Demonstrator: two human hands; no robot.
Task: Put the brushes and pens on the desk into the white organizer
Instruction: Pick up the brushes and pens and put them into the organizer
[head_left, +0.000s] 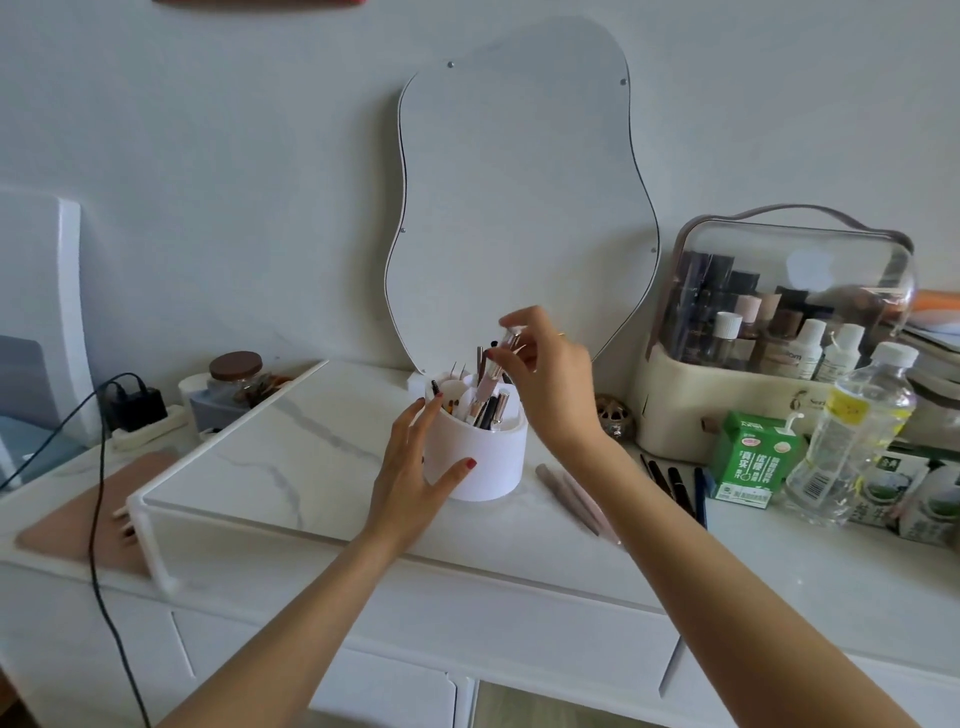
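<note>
Right hand (545, 374) pinches a pink-handled brush (491, 376) upright over the white organizer (475, 457). Left hand (415, 467), fingers spread, braces the organizer's side. Pens (675, 486) lie near the desk's right edge.

wall (234, 156): plain pale grey | mirror (519, 208): wavy-edged, leaning against wall | desk (831, 587): white marble-look top, white drawers (415, 623) below | light: soft, even daylight
</note>
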